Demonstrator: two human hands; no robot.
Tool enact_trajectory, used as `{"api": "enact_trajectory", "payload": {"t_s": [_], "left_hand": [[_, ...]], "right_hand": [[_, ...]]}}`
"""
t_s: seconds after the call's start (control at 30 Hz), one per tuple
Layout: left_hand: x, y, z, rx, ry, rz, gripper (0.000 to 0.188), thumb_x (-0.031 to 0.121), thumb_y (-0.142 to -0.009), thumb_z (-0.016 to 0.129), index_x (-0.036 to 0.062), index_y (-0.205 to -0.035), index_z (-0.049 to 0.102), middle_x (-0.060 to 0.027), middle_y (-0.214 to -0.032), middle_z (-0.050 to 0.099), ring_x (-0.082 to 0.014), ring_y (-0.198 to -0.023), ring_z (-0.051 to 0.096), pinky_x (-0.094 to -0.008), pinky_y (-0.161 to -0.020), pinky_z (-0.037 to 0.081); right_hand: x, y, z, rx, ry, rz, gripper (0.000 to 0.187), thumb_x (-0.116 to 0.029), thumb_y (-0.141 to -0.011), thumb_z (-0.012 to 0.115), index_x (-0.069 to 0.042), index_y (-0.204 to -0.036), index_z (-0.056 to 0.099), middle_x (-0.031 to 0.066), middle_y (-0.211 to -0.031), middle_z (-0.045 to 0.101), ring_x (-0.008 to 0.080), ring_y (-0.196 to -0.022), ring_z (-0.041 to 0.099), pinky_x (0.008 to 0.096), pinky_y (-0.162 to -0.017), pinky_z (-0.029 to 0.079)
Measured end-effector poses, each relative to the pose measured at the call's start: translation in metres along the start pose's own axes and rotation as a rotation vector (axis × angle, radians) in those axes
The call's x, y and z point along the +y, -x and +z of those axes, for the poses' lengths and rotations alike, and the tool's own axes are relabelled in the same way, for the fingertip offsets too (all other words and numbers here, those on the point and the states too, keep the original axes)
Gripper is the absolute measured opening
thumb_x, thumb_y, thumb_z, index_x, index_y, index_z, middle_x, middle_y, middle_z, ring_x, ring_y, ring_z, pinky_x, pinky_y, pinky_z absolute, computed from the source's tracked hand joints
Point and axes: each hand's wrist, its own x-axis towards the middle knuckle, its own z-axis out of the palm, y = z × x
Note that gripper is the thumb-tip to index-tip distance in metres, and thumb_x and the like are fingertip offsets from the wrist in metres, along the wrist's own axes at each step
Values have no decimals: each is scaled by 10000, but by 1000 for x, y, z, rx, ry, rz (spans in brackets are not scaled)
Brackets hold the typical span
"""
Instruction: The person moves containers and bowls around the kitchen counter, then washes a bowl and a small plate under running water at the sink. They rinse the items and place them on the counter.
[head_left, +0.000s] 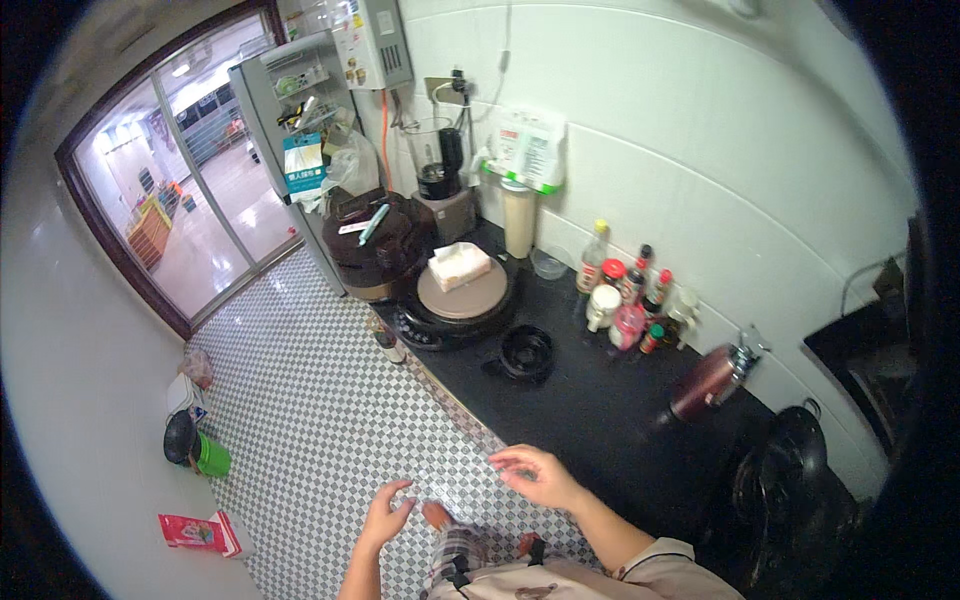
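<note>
My left hand (385, 513) hangs over the checkered floor, holding nothing, its fingers apart and slightly curved. To its right, at the counter's front edge, my right hand (537, 478) is also empty with fingers loosely spread. The dark countertop (600, 430) runs along the wall on my right. A round black dish-like piece (527, 352) lies on it, beyond my right hand. Behind that is a round flat appliance (462, 292) with a brown top, on which a pack of tissues (459, 265) rests.
Several sauce bottles and jars (630, 290) stand by the wall, with a dark red flask (705, 382) to their right. A blender (436, 170), a brown cooker (375, 245) and an open fridge (300, 90) are farther back. A green bin (212, 455) is at left.
</note>
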Motion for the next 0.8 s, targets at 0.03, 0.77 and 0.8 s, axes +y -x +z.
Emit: {"api": "enact_trajectory", "payload": {"t_s": [0.03, 0.77, 0.8], "left_hand": [[-8, -22, -13, -3, -29, 13, 330, 122, -746, 634, 60, -1065, 580, -143, -1093, 567, -280, -1060, 514, -345, -923, 387], [20, -494, -227, -10, 311, 251, 231, -36, -805, 546, 3, -1032, 569, -71, -1038, 567, -149, -966, 538, -258, -815, 438], [22, -509, -236, 5, 329, 264, 222, -26, -809, 549, 3, -1027, 572, -68, -1018, 574, -144, -948, 545, -254, -802, 439]], "right_hand": [[1, -23, -3, 29, 30, 6, 264, -14, -820, 566, -12, -1085, 566, 94, -1063, 561, 155, -952, 566, 275, -827, 469], [37, -421, -73, 639, 154, -56, 247, -48, -826, 563, -37, -1072, 549, 58, -1023, 589, 116, -885, 571, 249, -751, 463], [37, -434, -77, 644, 121, -66, 248, -49, -826, 563, -36, -1073, 548, 57, -1022, 590, 114, -883, 570, 250, -752, 462]]}}
